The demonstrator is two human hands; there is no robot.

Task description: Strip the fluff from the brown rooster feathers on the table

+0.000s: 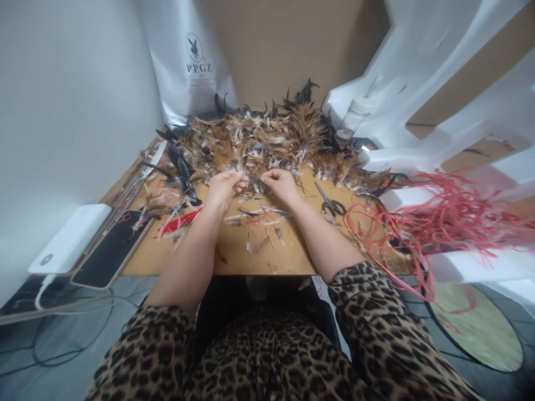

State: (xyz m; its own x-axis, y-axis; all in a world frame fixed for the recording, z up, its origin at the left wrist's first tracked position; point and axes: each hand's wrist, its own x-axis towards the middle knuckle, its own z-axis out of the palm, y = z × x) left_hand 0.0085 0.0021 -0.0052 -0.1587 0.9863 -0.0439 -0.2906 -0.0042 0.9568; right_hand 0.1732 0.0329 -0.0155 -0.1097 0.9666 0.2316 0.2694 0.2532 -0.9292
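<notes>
at the near edge of the heaped brown feathers (261, 133), observed left hand (229, 185) with thumb and fingers pinched together; cannot tell whether gripping a feather. just to its right, noted right hand (280, 184) in a similar pinch; cannot confirm anything held. on the tabletop (271, 259), found black-handled scissors (330, 202) right of both hands, with tangled red strands (451, 217) farther right; at left, found smartphone (112, 249) beside white power bank (72, 236).

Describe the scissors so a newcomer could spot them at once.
On the tan tabletop, find the right hand. Between it and the tangled reddish strips lie the scissors, marked out by two dark finger loops and blades pointing toward the feathers.
</notes>
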